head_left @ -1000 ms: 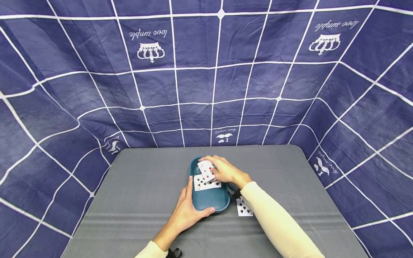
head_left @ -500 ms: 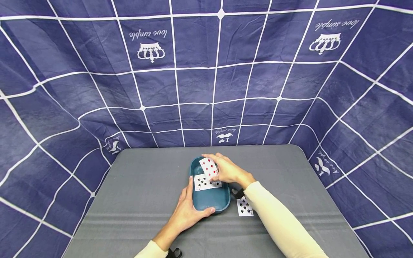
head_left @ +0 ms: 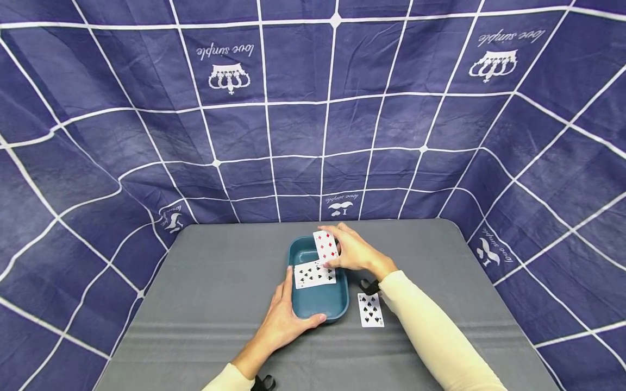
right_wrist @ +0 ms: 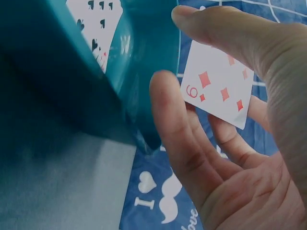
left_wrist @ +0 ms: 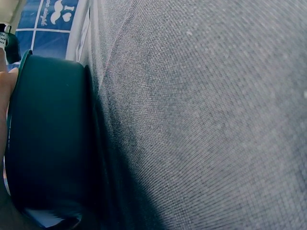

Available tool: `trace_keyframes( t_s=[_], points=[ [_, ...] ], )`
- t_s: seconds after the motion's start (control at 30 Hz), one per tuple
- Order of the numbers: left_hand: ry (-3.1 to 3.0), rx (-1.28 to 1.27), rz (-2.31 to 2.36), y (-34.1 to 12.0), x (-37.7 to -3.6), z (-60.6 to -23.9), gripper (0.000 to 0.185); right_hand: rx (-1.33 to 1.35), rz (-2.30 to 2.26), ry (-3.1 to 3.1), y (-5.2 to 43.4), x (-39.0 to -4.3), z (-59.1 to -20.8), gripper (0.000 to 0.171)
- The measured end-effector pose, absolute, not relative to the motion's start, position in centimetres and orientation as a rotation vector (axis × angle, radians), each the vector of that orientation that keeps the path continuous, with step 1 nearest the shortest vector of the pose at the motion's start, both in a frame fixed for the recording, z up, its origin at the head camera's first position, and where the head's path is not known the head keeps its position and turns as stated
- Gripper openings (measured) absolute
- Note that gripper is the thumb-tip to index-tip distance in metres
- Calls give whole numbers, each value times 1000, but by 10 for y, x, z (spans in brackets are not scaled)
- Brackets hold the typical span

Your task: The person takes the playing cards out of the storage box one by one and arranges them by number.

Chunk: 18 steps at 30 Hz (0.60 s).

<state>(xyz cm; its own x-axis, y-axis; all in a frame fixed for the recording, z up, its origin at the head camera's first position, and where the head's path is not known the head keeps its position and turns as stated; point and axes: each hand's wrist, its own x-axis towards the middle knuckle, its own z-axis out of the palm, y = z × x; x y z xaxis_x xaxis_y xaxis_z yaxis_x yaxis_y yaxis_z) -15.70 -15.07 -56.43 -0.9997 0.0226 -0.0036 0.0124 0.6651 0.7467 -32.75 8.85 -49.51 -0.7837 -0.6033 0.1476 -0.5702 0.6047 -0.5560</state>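
1. Touching the blue-green tray (head_left: pixel 320 301) with the left hand (head_left: pixel 283 315), with rather straight fingers along the left wall and with the thumb on the near rim.
2. Pinching the diamond card (head_left: pixel 324 243) with the right hand (head_left: pixel 354 251), between the thumb at the near end and the fingers at the far end.
3. Holding this card at the far right corner of the tray, overlapping the corner in the head view; cannot tell how high above it. Showing red pips in the head view and also in the right wrist view.
4. Inside the tray, across its middle, can see white card faces (head_left: pixel 314 275) with black pips; cannot tell if of 1 card or of several overlapped ones.
5. To the right of the tray, near but apart from it, can find the spade card (head_left: pixel 370 310) lying face up, just beside the black strap (head_left: pixel 369 286) of the right wrist.
6. On the 2 arms, wearing cream sleeves (head_left: pixel 430 331).
7. Under the tray, can see the grey surface (head_left: pixel 220 282), with a woven texture in the left wrist view.
8. Behind and at 2 sides, hanging as walls, can see blue cloth (head_left: pixel 298 130) with white lines and upside-down crown prints (head_left: pixel 229 79).
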Motion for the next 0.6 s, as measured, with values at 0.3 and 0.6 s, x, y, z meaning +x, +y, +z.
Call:
trace_keyframes(
  t_s=[0.3,0.6],
  points=[
    [2859,32,1284,-152,-158,-566,157,-954,-904,2852,105,-335,-498,108],
    [2858,28,1292,-152,-160,-569,158,-861,-904,2894,127,-343,-500,111]
  ],
)
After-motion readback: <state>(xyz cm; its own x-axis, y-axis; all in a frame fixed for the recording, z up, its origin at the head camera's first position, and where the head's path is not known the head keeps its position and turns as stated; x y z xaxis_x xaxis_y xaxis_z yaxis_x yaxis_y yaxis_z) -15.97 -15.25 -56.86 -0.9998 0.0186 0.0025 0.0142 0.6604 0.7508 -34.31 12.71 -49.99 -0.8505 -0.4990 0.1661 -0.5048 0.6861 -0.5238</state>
